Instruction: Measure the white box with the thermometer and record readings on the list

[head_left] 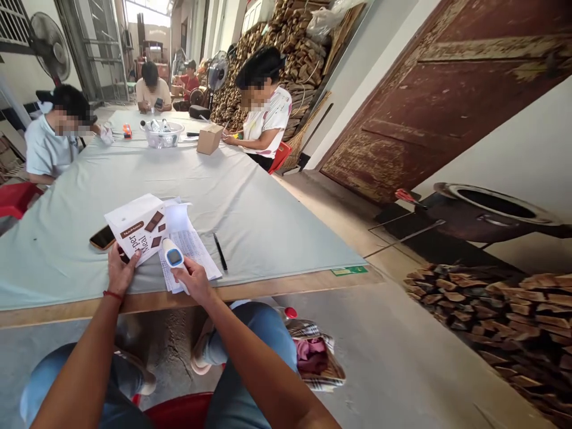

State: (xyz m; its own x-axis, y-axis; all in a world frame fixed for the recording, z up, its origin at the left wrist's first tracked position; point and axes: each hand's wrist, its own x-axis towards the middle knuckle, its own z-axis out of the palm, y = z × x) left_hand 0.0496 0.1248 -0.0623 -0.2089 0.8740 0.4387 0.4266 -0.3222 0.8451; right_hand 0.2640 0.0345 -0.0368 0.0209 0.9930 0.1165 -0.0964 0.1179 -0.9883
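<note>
My left hand [120, 273] grips the lower edge of a white food packet [125, 217] printed with brown chocolate pieces and the word "Meal". In my right hand [196, 280], fingers wrapped round its handle, is a white and blue infrared thermometer [174, 257]. Its nose points toward the packet's printed front, and its small screen faces me. Handwritten paper sheets [195, 253] lie beneath the thermometer, partly covered by it. A dark phone [102, 238] sticks out from behind the packet on the left. Right of the sheets rests a black pen [220, 251].
Farther along the cloth-covered table [268, 238] stand a clear plastic basket [162, 137] of items and a cardboard box [210, 139]. Several people sit around it. Stacked firewood [500, 316] and a large metal pot [487, 208] occupy the right. A checked bag [319, 357] sits beside my leg.
</note>
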